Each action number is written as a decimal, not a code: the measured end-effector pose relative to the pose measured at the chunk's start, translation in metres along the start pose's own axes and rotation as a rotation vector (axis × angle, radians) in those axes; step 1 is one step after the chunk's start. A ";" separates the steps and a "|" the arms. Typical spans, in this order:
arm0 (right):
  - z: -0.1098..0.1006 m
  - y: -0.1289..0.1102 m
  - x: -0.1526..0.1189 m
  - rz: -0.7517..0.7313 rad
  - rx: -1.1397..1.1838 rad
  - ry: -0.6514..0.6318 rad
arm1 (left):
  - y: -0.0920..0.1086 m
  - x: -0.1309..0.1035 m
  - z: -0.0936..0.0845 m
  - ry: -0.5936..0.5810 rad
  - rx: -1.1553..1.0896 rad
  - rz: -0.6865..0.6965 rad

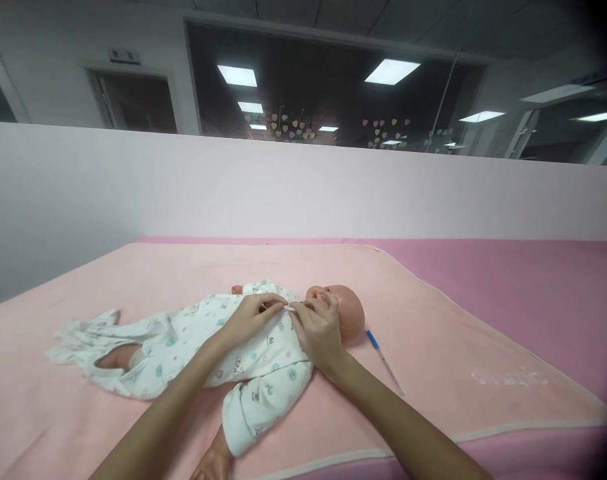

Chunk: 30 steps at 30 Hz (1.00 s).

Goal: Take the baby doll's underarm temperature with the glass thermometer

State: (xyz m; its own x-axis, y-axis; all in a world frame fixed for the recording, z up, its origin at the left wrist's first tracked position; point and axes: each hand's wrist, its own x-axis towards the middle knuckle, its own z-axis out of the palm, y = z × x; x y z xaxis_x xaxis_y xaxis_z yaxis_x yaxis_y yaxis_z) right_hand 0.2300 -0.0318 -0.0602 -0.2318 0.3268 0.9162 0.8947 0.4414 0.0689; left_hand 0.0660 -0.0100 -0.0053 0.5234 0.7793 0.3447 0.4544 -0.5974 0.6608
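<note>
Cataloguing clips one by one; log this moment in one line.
left hand: at neck of printed baby romper; right hand: at romper's neck; baby doll: on its back; blue-ended stick: on peach blanket

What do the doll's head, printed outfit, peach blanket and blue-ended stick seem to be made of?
Doll's head: probably vinyl or plastic, smooth with a soft sheen.
Printed outfit: soft matte fabric, perhaps cotton knit, judging by its folds.
Peach blanket: likely fleecy cloth, given its soft, dull surface.
Blue-ended stick: shaft looks see-through, so glass or clear plastic; its opaque blue end likely plastic.
</note>
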 end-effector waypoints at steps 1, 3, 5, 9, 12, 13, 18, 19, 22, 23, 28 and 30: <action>-0.001 -0.001 0.000 0.002 0.011 0.016 | -0.002 0.000 -0.005 -0.002 -0.002 -0.030; -0.004 -0.003 -0.001 0.006 0.050 0.044 | -0.008 -0.002 -0.015 -0.024 0.021 -0.087; -0.006 -0.005 -0.003 -0.001 0.097 0.052 | -0.014 -0.003 -0.025 -0.076 0.045 -0.119; -0.007 -0.010 -0.006 -0.030 0.173 -0.020 | -0.020 -0.006 -0.037 -0.231 0.006 -0.130; -0.005 -0.013 -0.005 -0.063 0.189 -0.059 | -0.020 -0.008 -0.040 -0.295 -0.086 -0.130; -0.005 -0.014 -0.003 -0.079 0.193 -0.071 | -0.021 -0.009 -0.040 -0.302 -0.126 -0.128; 0.001 -0.027 0.013 -0.147 0.251 -0.191 | -0.026 -0.012 -0.036 -0.313 -0.361 -0.156; 0.003 -0.029 0.016 -0.132 0.268 -0.199 | -0.028 -0.012 -0.035 -0.298 -0.401 -0.163; 0.009 -0.037 0.021 -0.012 0.343 -0.208 | -0.033 -0.013 -0.033 -0.233 -0.491 -0.193; 0.011 -0.038 0.021 0.026 0.375 -0.220 | -0.034 -0.013 -0.032 -0.216 -0.511 -0.209; 0.015 -0.040 0.014 0.099 0.519 -0.264 | -0.040 -0.011 -0.030 -0.141 -0.557 -0.252; 0.016 -0.039 0.011 0.115 0.559 -0.255 | -0.041 -0.011 -0.029 -0.126 -0.560 -0.241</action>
State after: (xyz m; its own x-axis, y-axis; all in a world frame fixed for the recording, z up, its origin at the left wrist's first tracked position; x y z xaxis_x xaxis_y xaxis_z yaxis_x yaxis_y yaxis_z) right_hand 0.1868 -0.0322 -0.0587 -0.2917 0.5570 0.7776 0.6000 0.7397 -0.3048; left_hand 0.0207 0.0115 -0.0167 0.5496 0.8312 0.0835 0.1413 -0.1911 0.9714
